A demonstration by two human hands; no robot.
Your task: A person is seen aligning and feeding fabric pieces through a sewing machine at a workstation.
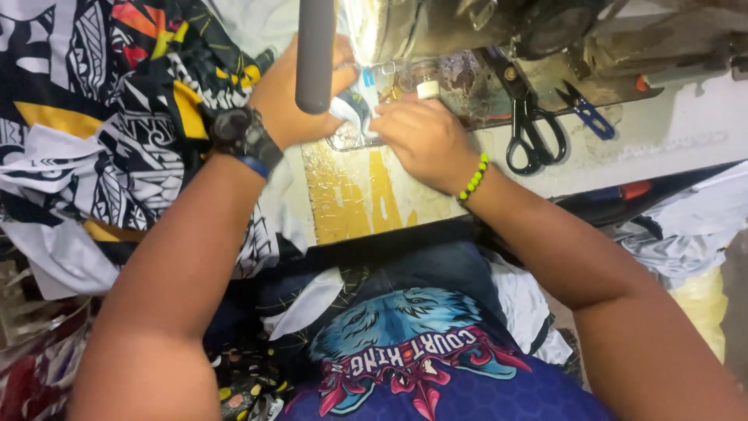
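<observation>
Both our hands pinch small white-blue fabric piece (354, 105) | left hand (292, 97) grips its far-left edge, right hand (421, 136) its near-right | piece between hands on worktop (662, 140) | scissors (534, 136) just right of right hand

Black wristwatch (238, 129); green bead bracelet (474, 178) (printed blue shirt (421, 366), seemingly).

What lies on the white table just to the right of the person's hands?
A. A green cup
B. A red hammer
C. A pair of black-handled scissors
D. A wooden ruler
C: a pair of black-handled scissors lies on the white table right of the right hand, with small blue-handled snips beside it; no hammer, ruler or cup shows.
</observation>
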